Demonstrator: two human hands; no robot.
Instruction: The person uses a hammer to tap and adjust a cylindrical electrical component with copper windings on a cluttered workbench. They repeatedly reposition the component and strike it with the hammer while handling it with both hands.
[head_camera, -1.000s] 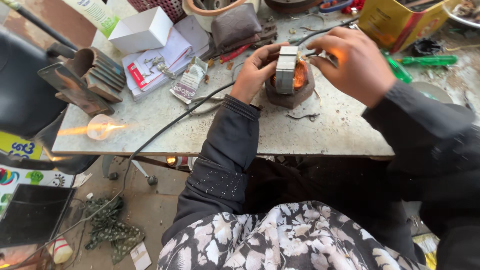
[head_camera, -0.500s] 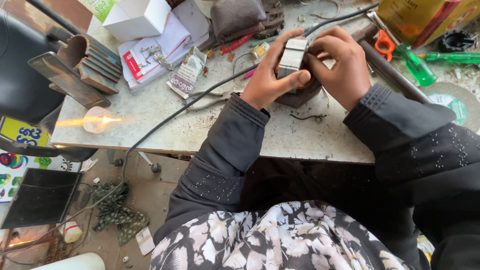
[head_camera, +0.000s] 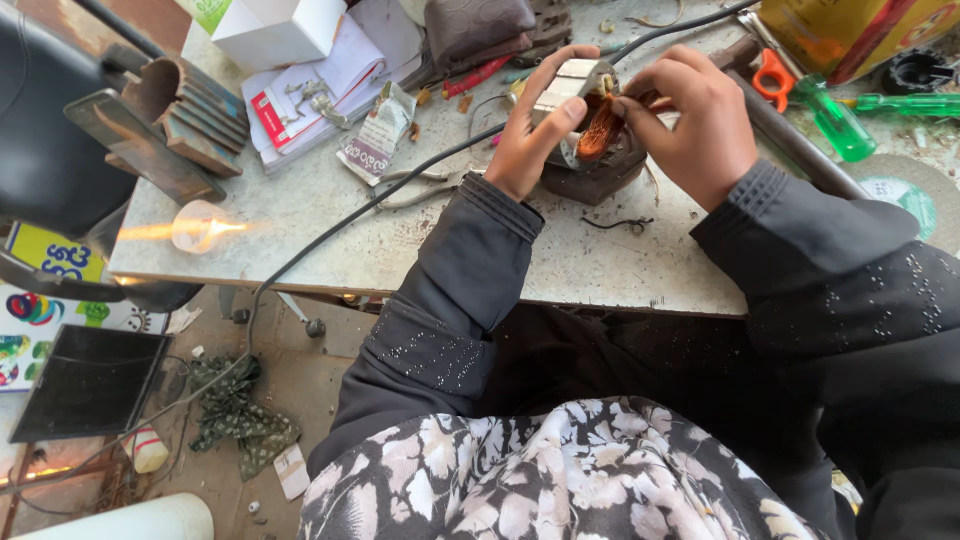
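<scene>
The left hand (head_camera: 535, 135) is closed on a small motor stator with a grey laminated steel core and copper-coloured windings (head_camera: 590, 110), fingers wrapped over its top and thumb pressed on its near face. The right hand (head_camera: 695, 125) pinches the same stator from the other side, fingertips together at the copper winding. The stator is held just above a dark round metal housing (head_camera: 590, 175) that sits on the pale, scuffed bench (head_camera: 420, 230), near its far edge in front of the person.

A black cable (head_camera: 380, 195) runs across the bench from beside the left hand and drops over the near edge to the floor. Just left of the left wrist lie a small printed foil sachet (head_camera: 375, 135) and a stack of white papers with a red-marked booklet (head_camera: 300, 95), with a white cardboard box (head_camera: 275, 30) beyond them. Further left stands a block of stacked grey metal laminations (head_camera: 175, 120), and a clear glass bulb (head_camera: 195, 225) lies near the bench's front edge. To the right of the right hand are orange-handled scissors (head_camera: 770, 75), a green transparent-handled screwdriver (head_camera: 835, 120) and a long dark metal bar (head_camera: 790, 145). A short black wire offcut (head_camera: 615, 222) lies on the bench below the housing.
</scene>
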